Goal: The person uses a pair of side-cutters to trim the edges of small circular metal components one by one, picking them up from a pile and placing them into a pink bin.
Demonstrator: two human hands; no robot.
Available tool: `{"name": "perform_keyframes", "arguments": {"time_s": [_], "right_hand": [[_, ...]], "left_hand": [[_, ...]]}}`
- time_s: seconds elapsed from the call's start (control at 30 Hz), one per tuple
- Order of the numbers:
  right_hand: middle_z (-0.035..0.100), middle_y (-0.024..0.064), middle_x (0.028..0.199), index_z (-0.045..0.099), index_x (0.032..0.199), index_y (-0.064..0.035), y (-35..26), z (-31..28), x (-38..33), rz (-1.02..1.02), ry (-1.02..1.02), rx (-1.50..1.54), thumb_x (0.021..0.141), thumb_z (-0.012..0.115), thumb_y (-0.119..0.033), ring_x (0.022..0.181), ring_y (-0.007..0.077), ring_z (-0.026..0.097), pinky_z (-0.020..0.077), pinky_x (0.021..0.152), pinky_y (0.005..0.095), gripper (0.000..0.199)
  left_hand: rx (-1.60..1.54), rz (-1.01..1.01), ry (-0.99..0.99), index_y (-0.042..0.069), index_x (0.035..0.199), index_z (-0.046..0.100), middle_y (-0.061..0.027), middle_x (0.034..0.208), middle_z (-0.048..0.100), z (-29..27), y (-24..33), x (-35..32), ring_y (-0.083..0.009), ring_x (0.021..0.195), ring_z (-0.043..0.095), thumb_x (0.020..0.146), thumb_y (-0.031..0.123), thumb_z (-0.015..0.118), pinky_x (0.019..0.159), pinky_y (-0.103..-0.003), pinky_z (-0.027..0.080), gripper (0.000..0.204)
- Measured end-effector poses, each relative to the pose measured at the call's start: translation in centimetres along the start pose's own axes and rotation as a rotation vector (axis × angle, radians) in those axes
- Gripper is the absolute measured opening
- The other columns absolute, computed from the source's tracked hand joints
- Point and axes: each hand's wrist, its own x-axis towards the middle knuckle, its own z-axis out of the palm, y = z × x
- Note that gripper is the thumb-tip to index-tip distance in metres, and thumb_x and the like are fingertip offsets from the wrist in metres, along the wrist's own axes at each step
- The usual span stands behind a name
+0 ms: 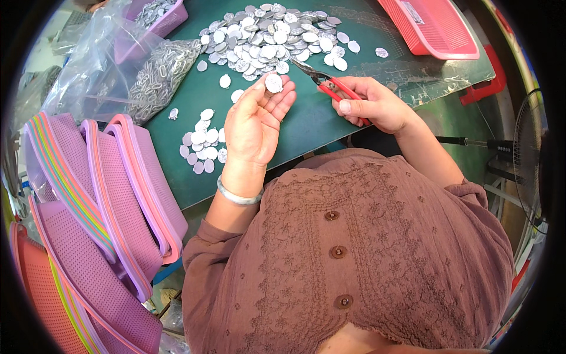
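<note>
My left hand (256, 121) is raised palm-up over the green table mat (306, 127), pinching a small silver oval disc (273, 82) between thumb and fingertips. My right hand (371, 105) grips red-handled pliers (324, 78), whose metal jaws point left toward the disc and stop just short of it. A big heap of the same silver discs (268, 41) lies just beyond both hands. A smaller cluster of discs (201, 144) sits to the left of my left wrist, which wears a pale bangle (237, 196).
Clear plastic bags (135, 71) holding small metal links lie at the back left beside a purple basket (165, 17). A pink basket (433, 26) stands at the back right. Stacked purple and orange baskets (112, 224) fill the left side. A fan (527, 159) stands at the right.
</note>
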Motion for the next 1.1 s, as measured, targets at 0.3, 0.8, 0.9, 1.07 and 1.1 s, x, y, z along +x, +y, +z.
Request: {"name": "perform_keyframes", "arguments": {"time_s": [0.3, 0.8, 0.9, 1.07, 1.1], "right_hand": [[0.049, -0.0027, 0.069, 0.053, 0.118, -0.0009, 0.1, -0.1, 0.0, -0.002, -0.009, 0.016, 0.08, 0.067, -0.03, 0.059, 0.0048, 0.044, 0.0357, 0.053, 0.0187, 0.05], [0.048, -0.0034, 0.067, 0.054, 0.115, -0.0005, 0.4, -0.4, -0.1, -0.051, -0.022, 0.069, 0.08, 0.066, -0.027, 0.056, 0.0042, 0.043, 0.0338, 0.05, 0.0181, 0.045], [0.048, -0.0035, 0.066, 0.055, 0.113, -0.0011, 0.5, -0.4, -0.1, -0.065, -0.018, 0.06, 0.08, 0.066, -0.027, 0.055, 0.0041, 0.043, 0.0337, 0.05, 0.0182, 0.043], [0.048, -0.0033, 0.066, 0.055, 0.111, -0.002, 0.7, -0.4, -0.1, -0.069, -0.02, 0.08, 0.08, 0.066, -0.027, 0.056, 0.0041, 0.043, 0.0339, 0.05, 0.0182, 0.041], [0.048, -0.0033, 0.066, 0.055, 0.111, -0.0022, 0.7, -0.5, -0.1, -0.07, -0.014, 0.079, 0.08, 0.066, -0.028, 0.056, 0.0041, 0.043, 0.0339, 0.05, 0.0183, 0.041]], "left_hand": [[-0.038, -0.032, -0.004, -0.01, 0.111, 0.048, -0.0234, 0.111, 0.056, -0.1, 0.4, -0.1, -0.0316, 0.103, 0.057, 0.091, 0.012, 0.045, 0.091, -0.039, 0.048, 0.029], [0.977, 0.572, -0.029, -0.004, 0.097, 0.062, -0.0166, 0.103, 0.061, 0.2, -1.1, -0.8, -0.0245, 0.092, 0.062, 0.085, 0.003, 0.056, 0.077, -0.031, 0.051, 0.015], [1.576, 0.892, -0.182, 0.0, 0.089, 0.065, -0.0142, 0.097, 0.061, 0.1, -2.1, -1.0, -0.0279, 0.084, 0.06, 0.075, -0.002, 0.063, 0.073, -0.031, 0.049, 0.015], [1.741, 0.896, -0.193, 0.002, 0.095, 0.062, -0.0115, 0.097, 0.057, -0.3, -1.3, -1.6, -0.0303, 0.094, 0.051, 0.065, 0.002, 0.066, 0.085, -0.039, 0.041, 0.031], [1.72, 0.898, -0.132, 0.003, 0.102, 0.06, -0.0115, 0.1, 0.056, -0.6, -0.9, -1.5, -0.0309, 0.096, 0.05, 0.065, 0.003, 0.066, 0.087, -0.04, 0.038, 0.037]]}}
